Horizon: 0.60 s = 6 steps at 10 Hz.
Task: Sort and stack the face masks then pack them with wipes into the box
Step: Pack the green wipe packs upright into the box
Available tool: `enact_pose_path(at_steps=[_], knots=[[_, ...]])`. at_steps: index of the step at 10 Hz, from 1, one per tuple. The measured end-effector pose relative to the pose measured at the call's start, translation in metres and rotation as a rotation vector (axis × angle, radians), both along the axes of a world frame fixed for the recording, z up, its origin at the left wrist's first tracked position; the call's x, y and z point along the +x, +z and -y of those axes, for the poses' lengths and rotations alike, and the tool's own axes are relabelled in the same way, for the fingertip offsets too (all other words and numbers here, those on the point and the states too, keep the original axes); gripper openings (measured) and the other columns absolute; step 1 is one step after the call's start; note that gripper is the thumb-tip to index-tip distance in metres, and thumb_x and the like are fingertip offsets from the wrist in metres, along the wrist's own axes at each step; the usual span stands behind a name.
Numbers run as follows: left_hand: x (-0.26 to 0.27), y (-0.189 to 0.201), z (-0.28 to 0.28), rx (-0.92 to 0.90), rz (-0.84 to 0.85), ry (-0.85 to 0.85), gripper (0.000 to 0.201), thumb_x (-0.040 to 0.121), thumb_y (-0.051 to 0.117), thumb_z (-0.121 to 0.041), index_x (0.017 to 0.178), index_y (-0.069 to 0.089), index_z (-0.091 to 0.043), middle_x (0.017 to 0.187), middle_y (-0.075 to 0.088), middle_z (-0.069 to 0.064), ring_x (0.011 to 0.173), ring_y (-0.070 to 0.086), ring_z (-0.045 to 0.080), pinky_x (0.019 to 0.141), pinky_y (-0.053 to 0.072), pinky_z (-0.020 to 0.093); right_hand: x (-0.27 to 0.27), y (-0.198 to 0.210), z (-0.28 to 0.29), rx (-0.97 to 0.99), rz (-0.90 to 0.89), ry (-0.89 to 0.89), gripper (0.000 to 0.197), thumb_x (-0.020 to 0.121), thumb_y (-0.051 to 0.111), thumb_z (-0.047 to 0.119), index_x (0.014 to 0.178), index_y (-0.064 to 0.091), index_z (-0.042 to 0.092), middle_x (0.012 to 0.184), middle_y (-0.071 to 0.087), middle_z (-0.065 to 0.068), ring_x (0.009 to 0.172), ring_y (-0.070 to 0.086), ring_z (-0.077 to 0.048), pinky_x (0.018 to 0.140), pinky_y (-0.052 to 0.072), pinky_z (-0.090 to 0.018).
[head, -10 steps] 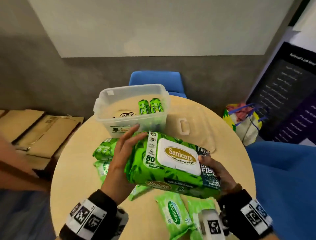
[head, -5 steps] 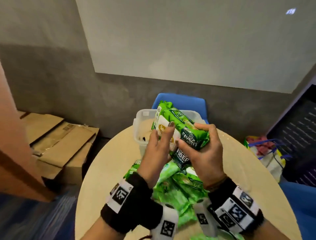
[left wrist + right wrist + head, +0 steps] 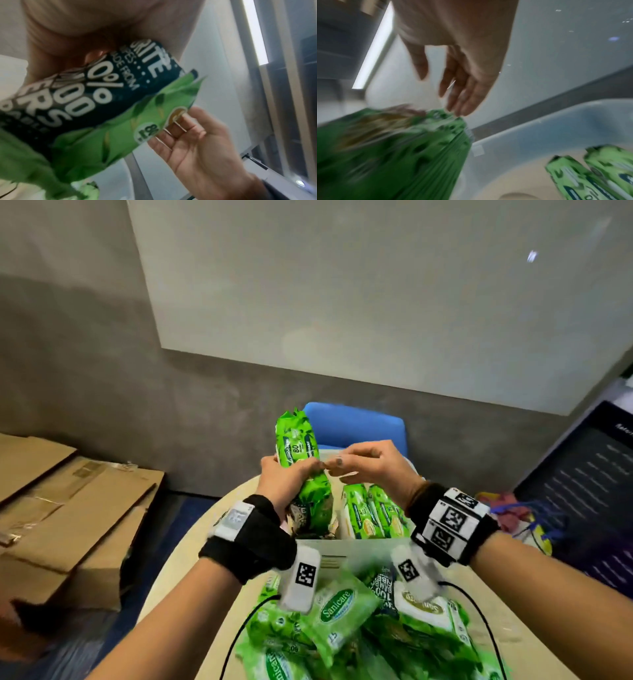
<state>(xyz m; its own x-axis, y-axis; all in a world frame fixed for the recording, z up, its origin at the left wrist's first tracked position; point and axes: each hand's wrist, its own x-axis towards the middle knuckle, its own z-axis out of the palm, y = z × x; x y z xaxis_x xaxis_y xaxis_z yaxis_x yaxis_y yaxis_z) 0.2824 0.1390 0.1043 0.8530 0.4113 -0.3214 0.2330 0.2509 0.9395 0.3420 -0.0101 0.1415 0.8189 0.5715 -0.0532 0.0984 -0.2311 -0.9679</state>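
Observation:
My left hand [image 3: 291,474] grips a green Sanicare wipes pack [image 3: 301,470] around its middle and holds it upright over the left part of the clear plastic box [image 3: 359,549]. The pack's lower end is down inside the box. My right hand [image 3: 356,467] hovers just right of the pack with relaxed fingers [image 3: 462,94], whose tips brush the pack's edge [image 3: 450,119]. Two more wipes packs [image 3: 373,515] stand on edge in the box's right part. Several loose wipes packs [image 3: 342,611] lie on the table near me. No face masks show.
The round wooden table [image 3: 191,546] carries the box. A blue chair [image 3: 356,426] stands behind it against the grey wall. Cardboard boxes [image 3: 68,508] lie on the floor to the left. A colourful bag [image 3: 513,515] and a dark banner [image 3: 582,491] are on the right.
The wipes pack, held flat in both hands a second ago, has been turned upright and carried forward into the box. My right hand has let go of it.

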Motion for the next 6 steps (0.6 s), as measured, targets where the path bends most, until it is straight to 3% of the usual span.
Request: enact_pose_path(at_steps=[1, 2, 3, 4, 5, 6], knots=[[0.01, -0.028, -0.011, -0.035, -0.06, -0.006, 0.062, 0.06, 0.079, -0.036, 0.112, 0.061, -0.008, 0.098, 0.072, 0.013, 0.075, 0.072, 0.024, 0.056, 0.056, 0.031, 0.052, -0.022, -0.016, -0.273, -0.122, -0.185, 0.014, 0.09, 0.061, 0.016, 0.092, 0.062, 0.001, 0.083, 0.064, -0.014, 0.065, 0.06, -0.023, 0.063, 0.051, -0.03], [0.017, -0.043, -0.019, -0.079, -0.058, -0.012, 0.036, 0.077, 0.073, -0.028, 0.107, 0.062, -0.01, 0.094, 0.073, 0.014, 0.077, 0.07, 0.025, 0.06, 0.056, 0.031, 0.084, -0.066, -0.025, -0.848, -0.373, -0.057, 0.033, 0.091, 0.061, 0.019, 0.115, 0.058, -0.002, 0.09, 0.064, -0.016, 0.07, 0.062, -0.028, 0.065, 0.055, -0.034], [0.026, -0.059, -0.021, -0.004, -0.011, -0.01, 0.063, 0.063, 0.078, -0.038, 0.114, 0.058, -0.006, 0.101, 0.071, 0.015, 0.083, 0.072, 0.023, 0.064, 0.058, 0.035, 0.096, -0.1, -0.033, -1.129, -0.421, 0.018, 0.045, 0.09, 0.062, 0.025, 0.123, 0.054, -0.004, 0.099, 0.065, -0.018, 0.095, 0.064, -0.033, 0.086, 0.053, -0.039], [0.027, -0.068, -0.018, 0.032, 0.01, -0.017, 0.076, 0.056, 0.08, -0.041, 0.119, 0.05, -0.01, 0.105, 0.07, 0.009, 0.088, 0.07, 0.02, 0.08, 0.059, 0.043, 0.102, -0.097, -0.043, -1.208, -0.274, 0.098, 0.032, 0.088, 0.062, 0.023, 0.112, 0.063, 0.002, 0.118, 0.064, -0.016, 0.113, 0.06, -0.034, 0.096, 0.049, -0.042], [0.023, -0.07, -0.015, 0.02, 0.046, 0.013, 0.071, 0.062, 0.078, -0.035, 0.12, 0.04, -0.018, 0.102, 0.064, 0.0, 0.09, 0.066, 0.014, 0.08, 0.056, 0.037, 0.117, -0.103, -0.057, -1.177, -0.387, 0.114, 0.032, 0.088, 0.062, 0.014, 0.115, 0.054, -0.002, 0.095, 0.063, -0.023, 0.082, 0.065, -0.037, 0.072, 0.055, -0.043], [0.018, -0.071, -0.011, 0.033, 0.08, -0.001, 0.075, 0.059, 0.073, -0.038, 0.122, 0.037, -0.022, 0.103, 0.064, -0.003, 0.091, 0.066, 0.013, 0.083, 0.056, 0.038, 0.127, -0.111, -0.066, -1.249, -0.259, 0.209, 0.01, 0.089, 0.059, 0.008, 0.091, 0.054, -0.001, 0.083, 0.058, -0.017, 0.084, 0.066, -0.038, 0.075, 0.056, -0.045]])
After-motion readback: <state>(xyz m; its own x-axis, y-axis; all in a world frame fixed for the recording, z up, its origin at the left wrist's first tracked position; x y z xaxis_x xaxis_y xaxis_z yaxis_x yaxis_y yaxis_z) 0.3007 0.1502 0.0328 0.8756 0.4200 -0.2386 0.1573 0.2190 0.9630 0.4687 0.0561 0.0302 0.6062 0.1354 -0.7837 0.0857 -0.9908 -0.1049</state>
